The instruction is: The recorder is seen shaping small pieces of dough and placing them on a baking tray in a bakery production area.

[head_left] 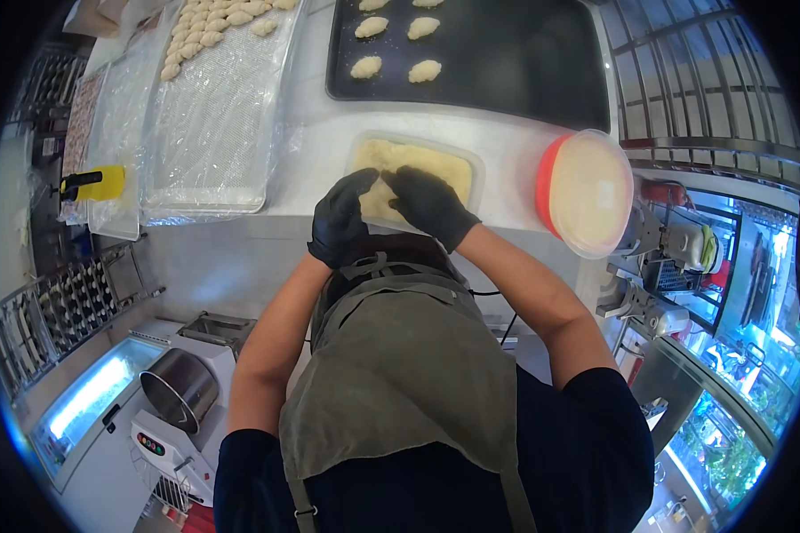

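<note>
Both my hands wear black gloves and meet over a shallow clear tub [478, 169] holding a pale yellow, crumbly powder [440, 162]. My left hand [342, 213] is at the tub's left near corner, its fingers curled inward. From the right, my right hand [431, 206] reaches over the powder with bent fingers. Between the fingertips shows a small beige patch, perhaps dough; the gloves hide most of it. Beyond the tub, a black baking tray [516, 71] carries several shaped, coated dough pieces [423, 28] in two columns at its left side.
To the left, a plastic-covered perforated tray [209, 147] bears many plain dough pieces [196, 35] at its far end. A yellow-and-black tool [107, 183] lies beside it. A red tub with a cream-coloured lid [591, 191] stands at the table's right near edge.
</note>
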A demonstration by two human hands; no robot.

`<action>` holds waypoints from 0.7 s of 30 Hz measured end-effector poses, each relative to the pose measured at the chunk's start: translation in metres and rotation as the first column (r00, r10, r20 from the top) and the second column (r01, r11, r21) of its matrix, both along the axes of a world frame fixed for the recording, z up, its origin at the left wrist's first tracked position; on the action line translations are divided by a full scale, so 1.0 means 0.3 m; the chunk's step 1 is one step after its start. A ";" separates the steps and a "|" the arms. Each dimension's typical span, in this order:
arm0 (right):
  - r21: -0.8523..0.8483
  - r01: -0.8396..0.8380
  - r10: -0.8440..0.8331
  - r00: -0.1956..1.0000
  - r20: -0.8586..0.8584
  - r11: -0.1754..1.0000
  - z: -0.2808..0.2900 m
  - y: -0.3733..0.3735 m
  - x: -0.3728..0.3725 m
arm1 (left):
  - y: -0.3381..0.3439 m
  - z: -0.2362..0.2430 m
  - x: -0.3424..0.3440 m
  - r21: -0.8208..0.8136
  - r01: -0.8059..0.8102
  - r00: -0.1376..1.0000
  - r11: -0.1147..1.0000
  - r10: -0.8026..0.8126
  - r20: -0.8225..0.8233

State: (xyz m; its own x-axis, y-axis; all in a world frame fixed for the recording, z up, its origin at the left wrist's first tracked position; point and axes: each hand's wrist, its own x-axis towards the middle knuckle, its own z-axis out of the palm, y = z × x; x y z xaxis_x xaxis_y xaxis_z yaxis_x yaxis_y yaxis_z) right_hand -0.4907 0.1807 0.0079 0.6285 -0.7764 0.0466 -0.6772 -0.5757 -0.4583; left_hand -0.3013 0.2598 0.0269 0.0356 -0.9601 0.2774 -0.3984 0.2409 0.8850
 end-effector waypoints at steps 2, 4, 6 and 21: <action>0.131 0.001 0.008 0.998 -0.068 0.991 0.041 -0.011 0.012 | -0.007 -0.011 0.000 -0.003 -0.009 0.982 1.000 0.009 -0.190; 0.195 0.010 0.009 0.995 -0.097 0.981 0.040 -0.010 0.018 | -0.011 -0.006 -0.002 -0.005 -0.008 0.960 1.000 0.006 -0.280; 0.213 -0.019 0.008 0.999 0.051 0.977 0.000 0.003 0.019 | -0.017 0.016 -0.022 -0.030 -0.080 0.910 0.996 0.060 -0.411; 0.830 -0.479 -0.856 0.264 0.445 0.284 0.190 0.052 -0.086 | -0.048 0.124 -0.234 0.262 0.056 0.875 0.963 0.079 -0.478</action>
State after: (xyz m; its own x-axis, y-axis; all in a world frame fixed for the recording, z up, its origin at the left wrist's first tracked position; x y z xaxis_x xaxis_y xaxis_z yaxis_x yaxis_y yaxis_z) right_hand -0.5165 0.1963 0.0650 0.4991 -0.7785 -0.3806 0.4804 0.6141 -0.6262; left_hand -0.3715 0.2454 0.0642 0.1105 -0.9932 -0.0365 0.0914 -0.0264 0.9955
